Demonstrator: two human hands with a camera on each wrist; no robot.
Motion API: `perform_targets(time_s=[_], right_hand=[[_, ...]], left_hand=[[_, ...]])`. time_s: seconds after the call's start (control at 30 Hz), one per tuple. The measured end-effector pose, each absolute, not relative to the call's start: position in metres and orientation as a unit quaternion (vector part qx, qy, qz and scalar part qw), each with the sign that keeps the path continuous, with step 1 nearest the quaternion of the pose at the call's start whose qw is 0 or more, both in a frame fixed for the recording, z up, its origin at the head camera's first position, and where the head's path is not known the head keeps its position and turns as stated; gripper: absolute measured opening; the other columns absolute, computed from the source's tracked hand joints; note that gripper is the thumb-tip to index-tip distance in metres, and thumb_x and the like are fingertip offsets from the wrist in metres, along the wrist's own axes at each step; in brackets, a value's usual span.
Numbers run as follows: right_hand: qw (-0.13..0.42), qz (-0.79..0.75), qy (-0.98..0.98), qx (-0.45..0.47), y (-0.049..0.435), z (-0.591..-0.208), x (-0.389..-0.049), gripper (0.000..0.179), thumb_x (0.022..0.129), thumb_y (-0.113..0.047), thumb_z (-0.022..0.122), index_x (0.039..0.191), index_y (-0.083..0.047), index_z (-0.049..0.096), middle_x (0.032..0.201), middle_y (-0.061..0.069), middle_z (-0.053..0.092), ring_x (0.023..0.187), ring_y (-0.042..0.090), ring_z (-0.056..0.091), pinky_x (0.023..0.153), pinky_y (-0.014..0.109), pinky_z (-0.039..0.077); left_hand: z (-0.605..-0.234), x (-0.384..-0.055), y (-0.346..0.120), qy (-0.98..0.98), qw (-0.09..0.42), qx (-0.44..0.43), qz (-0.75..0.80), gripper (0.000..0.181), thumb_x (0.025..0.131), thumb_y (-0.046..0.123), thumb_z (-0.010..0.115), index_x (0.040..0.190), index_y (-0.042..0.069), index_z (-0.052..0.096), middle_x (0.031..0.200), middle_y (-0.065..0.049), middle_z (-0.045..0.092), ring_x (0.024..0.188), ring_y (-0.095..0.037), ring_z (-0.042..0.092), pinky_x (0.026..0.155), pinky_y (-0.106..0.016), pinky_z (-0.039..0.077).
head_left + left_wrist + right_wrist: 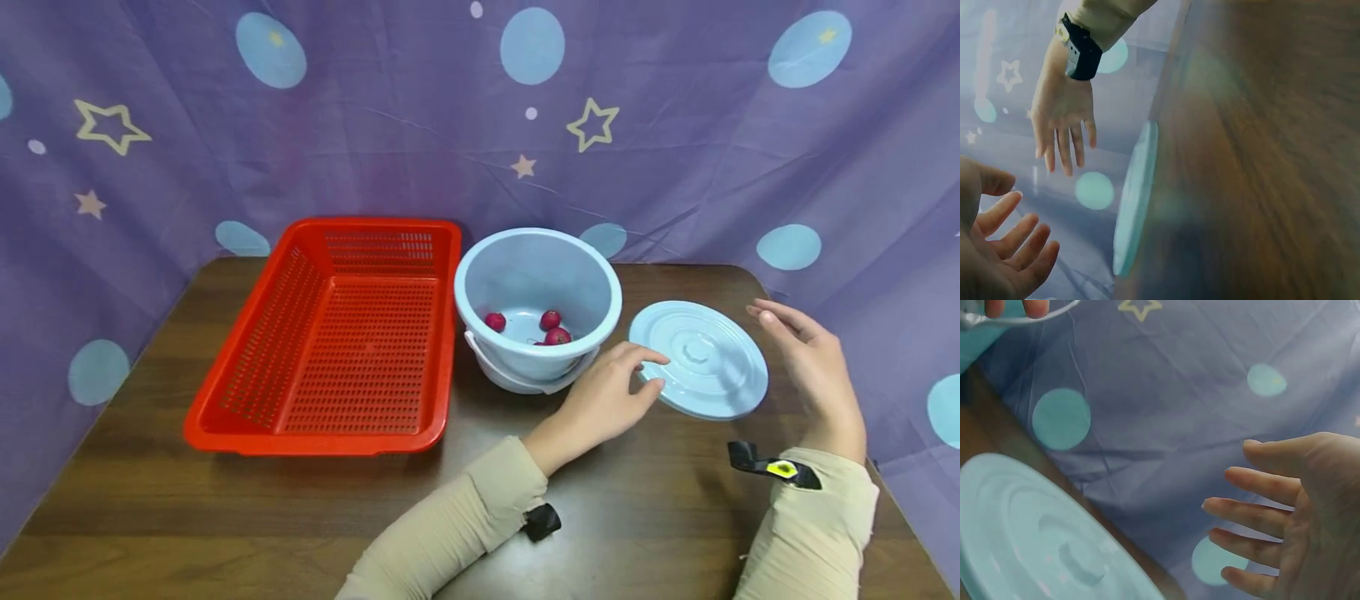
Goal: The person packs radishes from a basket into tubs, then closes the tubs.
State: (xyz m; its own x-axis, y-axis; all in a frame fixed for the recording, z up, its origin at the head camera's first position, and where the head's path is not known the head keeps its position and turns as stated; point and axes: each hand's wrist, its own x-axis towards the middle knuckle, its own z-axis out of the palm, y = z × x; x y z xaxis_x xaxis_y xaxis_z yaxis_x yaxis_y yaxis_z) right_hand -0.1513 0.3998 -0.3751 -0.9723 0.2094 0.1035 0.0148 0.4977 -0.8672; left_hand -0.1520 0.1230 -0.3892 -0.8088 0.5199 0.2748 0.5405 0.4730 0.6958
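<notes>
A round light-blue lid [697,358] lies on the table between my two hands. Off its left edge hovers my left hand [603,396], fingers loosely bent and holding nothing. To the right of the lid my right hand [813,367] is raised, and the right wrist view shows its fingers [1254,515] spread and apart from the lid. A light-blue bucket [536,362] with a pale handle stands behind my left hand, without a cover. Several small dark-red round things [557,336], perhaps radishes, lie at the bottom of it.
Left of the bucket a large red perforated basket [442,400] sits on the brown wooden table [300,517]. Behind the table hangs a purple curtain [420,117] with stars and blue dots. It also runs along both sides.
</notes>
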Motion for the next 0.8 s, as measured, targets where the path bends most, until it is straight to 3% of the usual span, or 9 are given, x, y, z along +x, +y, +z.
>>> perform_targets(time_s=[0.23, 0.33, 0.53, 0.63, 0.73, 0.8], right_hand=[[0.106, 0.586, -0.797, -0.1, 0.408, -0.397, -0.155, 0.041, 0.099, -0.03, 0.061, 0.137, -0.016, 0.059, 0.104, -0.028, 0.065, 0.102, -0.01, 0.056, 0.081, 0.006, 0.039], [0.106, 0.595, -0.784, -0.138, 0.409, -0.406, -0.158, 0.047, 0.096, -0.033, 0.065, 0.138, -0.013, 0.058, 0.102, -0.027, 0.064, 0.099, -0.01, 0.056, 0.081, 0.005, 0.039], [0.098, 0.531, -0.819, -0.196, 0.41, -0.417, -0.165, 0.064, 0.095, -0.042, 0.063, 0.145, -0.004, 0.049, 0.106, -0.025, 0.059, 0.105, -0.007, 0.052, 0.086, 0.006, 0.037], [0.09, 0.509, -0.83, -0.21, 0.412, -0.422, -0.165, 0.065, 0.097, -0.043, 0.061, 0.146, -0.002, 0.047, 0.111, -0.023, 0.059, 0.114, -0.002, 0.05, 0.097, 0.012, 0.035], [0.078, 0.495, -0.836, -0.221, 0.414, -0.426, -0.164, 0.065, 0.098, -0.042, 0.058, 0.147, -0.002, 0.044, 0.131, -0.007, 0.06, 0.129, 0.008, 0.045, 0.109, 0.024, 0.03], [0.064, 0.491, -0.842, -0.215, 0.416, -0.429, -0.163, 0.067, 0.1, -0.043, 0.054, 0.149, 0.0, 0.04, 0.146, 0.01, 0.05, 0.139, 0.021, 0.037, 0.115, 0.035, 0.025]], left_hand=[[-0.401, -0.171, 0.144, -0.838, -0.043, -0.224, -0.496, 0.027, 0.096, 0.019, 0.066, 0.123, 0.017, 0.069, 0.119, 0.0, 0.062, 0.104, -0.009, 0.059, 0.087, -0.014, 0.042], [-0.407, -0.175, 0.151, -0.829, -0.055, -0.189, -0.523, 0.029, 0.095, 0.019, 0.066, 0.125, 0.017, 0.068, 0.124, 0.0, 0.06, 0.109, -0.013, 0.06, 0.089, -0.017, 0.043], [-0.416, -0.177, 0.159, -0.832, -0.08, -0.135, -0.532, 0.037, 0.095, 0.025, 0.067, 0.131, 0.019, 0.063, 0.138, 0.0, 0.054, 0.128, -0.011, 0.047, 0.105, -0.026, 0.036], [-0.42, -0.176, 0.162, -0.836, -0.094, -0.126, -0.526, 0.042, 0.095, 0.026, 0.067, 0.135, 0.017, 0.061, 0.141, -0.003, 0.051, 0.132, -0.012, 0.044, 0.108, -0.026, 0.034], [-0.424, -0.176, 0.163, -0.836, -0.109, -0.116, -0.525, 0.046, 0.094, 0.026, 0.068, 0.137, 0.015, 0.058, 0.143, -0.005, 0.048, 0.133, -0.013, 0.043, 0.109, -0.025, 0.033], [-0.425, -0.176, 0.164, -0.834, -0.116, -0.11, -0.528, 0.048, 0.094, 0.026, 0.068, 0.139, 0.014, 0.056, 0.144, -0.007, 0.048, 0.134, -0.015, 0.043, 0.109, -0.026, 0.033]])
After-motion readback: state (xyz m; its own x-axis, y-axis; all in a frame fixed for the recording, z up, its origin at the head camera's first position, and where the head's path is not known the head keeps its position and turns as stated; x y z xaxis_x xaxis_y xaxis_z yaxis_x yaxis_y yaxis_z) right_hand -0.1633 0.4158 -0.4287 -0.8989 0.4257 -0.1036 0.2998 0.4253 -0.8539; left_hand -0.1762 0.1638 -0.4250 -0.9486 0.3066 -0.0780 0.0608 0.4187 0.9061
